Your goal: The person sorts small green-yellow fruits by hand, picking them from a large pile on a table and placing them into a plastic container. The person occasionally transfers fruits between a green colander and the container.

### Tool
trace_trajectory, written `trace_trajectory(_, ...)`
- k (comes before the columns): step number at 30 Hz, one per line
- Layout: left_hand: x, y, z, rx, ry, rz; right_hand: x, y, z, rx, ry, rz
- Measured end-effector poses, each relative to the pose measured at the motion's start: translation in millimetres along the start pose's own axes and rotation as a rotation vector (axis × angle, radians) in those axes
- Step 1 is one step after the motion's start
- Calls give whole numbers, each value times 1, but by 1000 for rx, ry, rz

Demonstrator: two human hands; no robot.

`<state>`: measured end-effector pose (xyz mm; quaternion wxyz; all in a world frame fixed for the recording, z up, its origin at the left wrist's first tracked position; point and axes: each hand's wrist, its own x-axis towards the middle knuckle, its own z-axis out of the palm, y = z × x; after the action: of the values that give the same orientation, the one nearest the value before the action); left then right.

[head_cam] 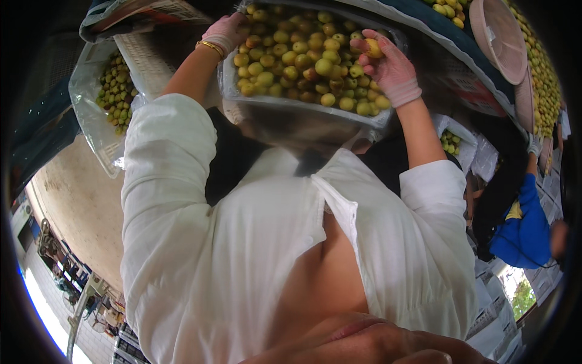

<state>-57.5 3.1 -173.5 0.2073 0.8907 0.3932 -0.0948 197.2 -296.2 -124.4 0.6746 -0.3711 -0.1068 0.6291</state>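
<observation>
Before me is a plastic-lined crate (300,99) heaped with green-yellow fruits (295,59) that look like jujubes, some with reddish-brown patches. My right hand (393,68), in a thin pink glove with a white cuff, is raised over the crate's right side. It holds a yellowish fruit (373,48) with a brown mark between thumb and fingers. At the crate's far left corner is my left hand (226,32), gloved alike, with gold bangles at the wrist. Its fingertips reach the fruit's edge and are partly hidden, so its grip is unclear.
To the left stands another lined crate (77,91) with smaller, darker fruits. A raised surface at the upper right bears many fruits (543,91) and a pink plastic basket (498,41). A lined container (468,141) of green fruits sits below it. A person in blue (523,227) works at the right.
</observation>
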Motion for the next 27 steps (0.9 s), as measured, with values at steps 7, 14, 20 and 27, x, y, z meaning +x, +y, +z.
trace_trajectory(7, 1, 4, -4, 62, 33, -45, 3, 3, 2, 9, -4, -10)
trace_trajectory(14, 9, -9, -3, -38, -50, -85, -5, -3, 12, 131, -107, 112)
trace_trajectory(20, 2, 1, -5, 27, 15, -24, 0, 1, 8, -28, 88, 94)
trace_trajectory(27, 10, -4, 6, 38, 0, -51, 18, -13, -19, -686, 355, -135)
